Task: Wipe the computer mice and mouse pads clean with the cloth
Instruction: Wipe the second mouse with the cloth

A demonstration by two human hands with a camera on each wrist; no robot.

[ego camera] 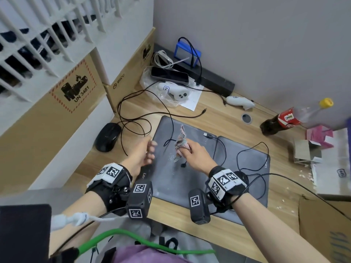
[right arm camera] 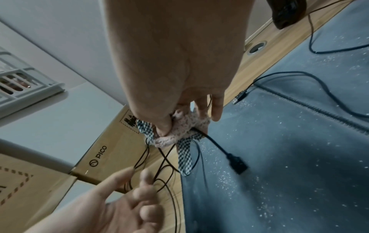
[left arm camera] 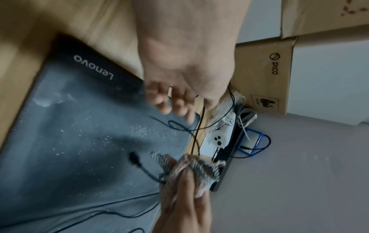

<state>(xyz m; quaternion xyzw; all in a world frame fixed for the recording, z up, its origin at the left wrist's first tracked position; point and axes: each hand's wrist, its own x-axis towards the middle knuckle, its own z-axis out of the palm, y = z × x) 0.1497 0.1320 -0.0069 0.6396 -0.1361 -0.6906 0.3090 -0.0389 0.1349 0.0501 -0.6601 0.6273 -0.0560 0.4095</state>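
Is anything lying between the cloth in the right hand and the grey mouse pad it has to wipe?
Yes. Thin black cables run across the mouse pad under the right hand, and a black plug hangs just below the cloth. White specks cover the pad around them. The left hand holds nothing, beside the pad's left edge.

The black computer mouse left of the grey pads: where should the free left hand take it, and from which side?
Grip the black computer mouse across its two long flanks, coming from above. It lies flat on the wooden desk, domed back up, clear of the grey mouse pad, so both flanks look reachable. The left hand holds nothing; the right hand grips the checked cloth.
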